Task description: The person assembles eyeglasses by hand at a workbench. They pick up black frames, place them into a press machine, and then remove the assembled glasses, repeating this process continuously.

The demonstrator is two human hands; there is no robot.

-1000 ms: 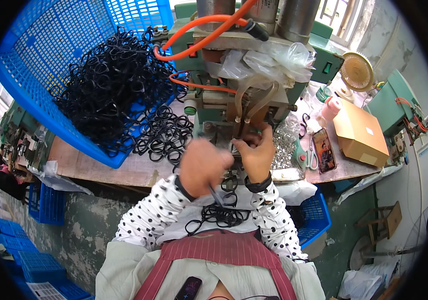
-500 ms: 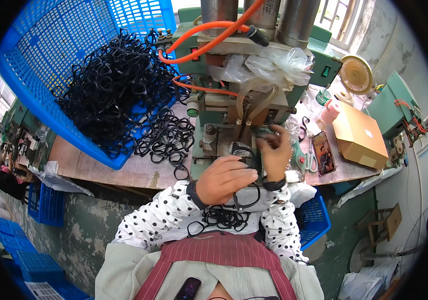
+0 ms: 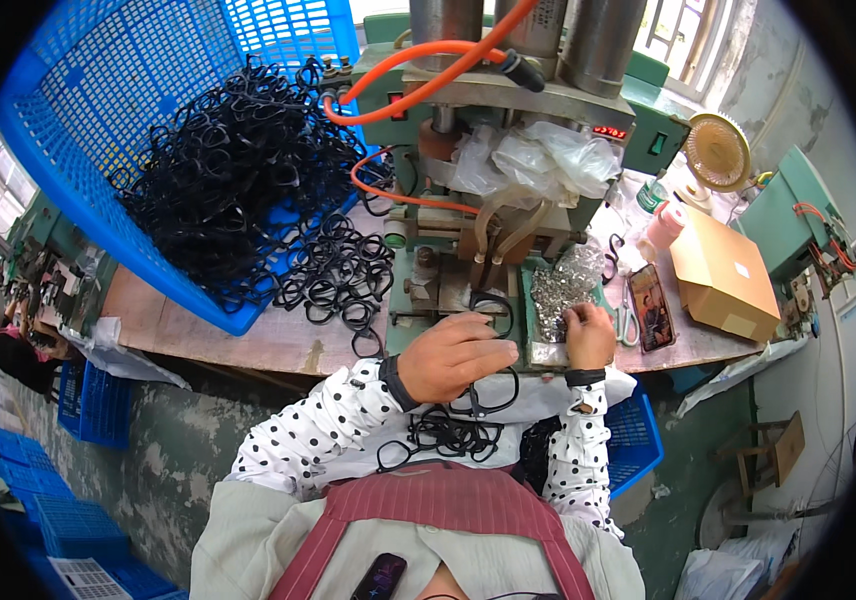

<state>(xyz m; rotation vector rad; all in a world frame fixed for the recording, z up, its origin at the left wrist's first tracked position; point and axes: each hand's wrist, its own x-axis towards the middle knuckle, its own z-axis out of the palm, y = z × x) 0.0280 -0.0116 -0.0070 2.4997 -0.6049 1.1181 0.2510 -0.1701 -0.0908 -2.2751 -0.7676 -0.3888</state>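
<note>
My left hand (image 3: 453, 358) is closed round a black eyeglass frame (image 3: 496, 408) at the front of the green press machine (image 3: 415, 290). One rim of the frame reaches up by the machine's metal fixture (image 3: 451, 292); whether they touch is hard to tell. To the right, my right hand (image 3: 591, 338) has its fingertips pinched together at a pile of small shiny metal parts (image 3: 552, 297) on a green tray. What it pinches, if anything, is too small to make out. More black frames (image 3: 448, 436) lie on the white cloth over my lap.
On the left stands a blue basket (image 3: 58, 150) heaped with black frames (image 3: 238, 170); loose frames (image 3: 333, 275) lie beside it. Right of the tray are scissors (image 3: 628, 325), a phone (image 3: 652, 308), a pink bottle (image 3: 664, 224) and a cardboard box (image 3: 723, 265). Orange hoses (image 3: 398, 72) cross the press.
My right hand has moved right, away from the fixture, down to the metal parts. The press's upper part looks raised. My left hand stays almost in place with the frame.
</note>
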